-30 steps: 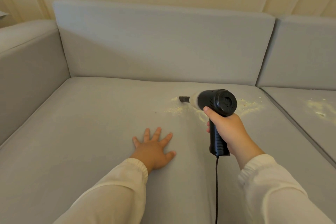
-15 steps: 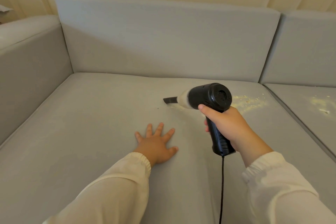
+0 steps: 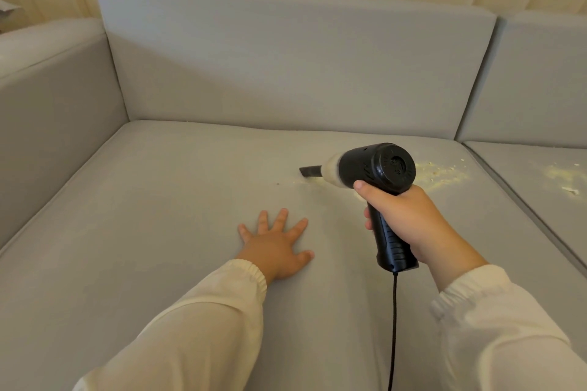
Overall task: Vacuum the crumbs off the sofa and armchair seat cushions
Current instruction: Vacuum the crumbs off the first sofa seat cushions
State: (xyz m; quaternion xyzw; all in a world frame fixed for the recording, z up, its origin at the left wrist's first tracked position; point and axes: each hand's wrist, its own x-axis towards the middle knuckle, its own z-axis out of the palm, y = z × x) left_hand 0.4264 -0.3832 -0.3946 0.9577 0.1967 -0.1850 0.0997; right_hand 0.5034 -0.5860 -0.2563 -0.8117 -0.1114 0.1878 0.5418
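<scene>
My right hand point(image 3: 403, 222) grips the handle of a black handheld vacuum point(image 3: 378, 168). Its narrow nozzle point(image 3: 309, 171) points left and sits just above the grey sofa seat cushion point(image 3: 158, 216). A few pale crumbs lie under the nozzle. A larger patch of yellowish crumbs point(image 3: 441, 173) lies to the right of the vacuum body, partly hidden by it. My left hand point(image 3: 276, 241) rests flat on the cushion with fingers spread, in front of the nozzle. A second seat cushion point(image 3: 540, 200) on the right carries another crumb patch point(image 3: 562, 176).
The vacuum's black cord point(image 3: 394, 327) hangs down from the handle toward me. A grey back cushion point(image 3: 286, 67) stands behind the seat, and the sofa armrest point(image 3: 47, 105) walls off the left side. A seam point(image 3: 521, 203) divides the two seat cushions.
The crumbs around the nozzle have thinned over the last second. The vacuum first swept left across the cushion, then drifted slightly back right. My left hand stayed flat in place.
</scene>
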